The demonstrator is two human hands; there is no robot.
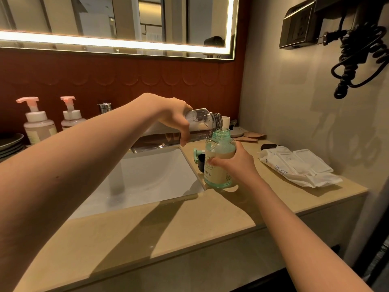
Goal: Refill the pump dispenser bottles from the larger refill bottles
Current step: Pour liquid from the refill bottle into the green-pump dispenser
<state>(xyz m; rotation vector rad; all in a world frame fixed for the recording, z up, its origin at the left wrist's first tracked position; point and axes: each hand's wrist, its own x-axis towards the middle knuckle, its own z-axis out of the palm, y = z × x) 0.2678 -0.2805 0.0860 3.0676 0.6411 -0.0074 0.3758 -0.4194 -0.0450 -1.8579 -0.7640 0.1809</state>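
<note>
My left hand (170,114) grips a clear refill bottle (203,126), tipped almost level with its open neck over a teal dispenser bottle (219,163). A thin stream of clear liquid runs into the teal bottle's open mouth. The teal bottle stands on the counter at the sink's right corner, partly filled, with my right hand (233,164) wrapped around its right side. Its teal pump head (197,153) and a dark cap (201,163) lie on the counter just behind it. Two pink-pump dispenser bottles (39,123) (71,118) stand at the back left.
A white sink basin (147,175) lies left of the teal bottle, with a chrome tap (104,108) behind it. Wet-wipe packs (294,165) lie on the beige counter (189,224) at right. Stacked dark plates (10,144) sit far left. A coiled black cord (362,53) hangs on the right wall.
</note>
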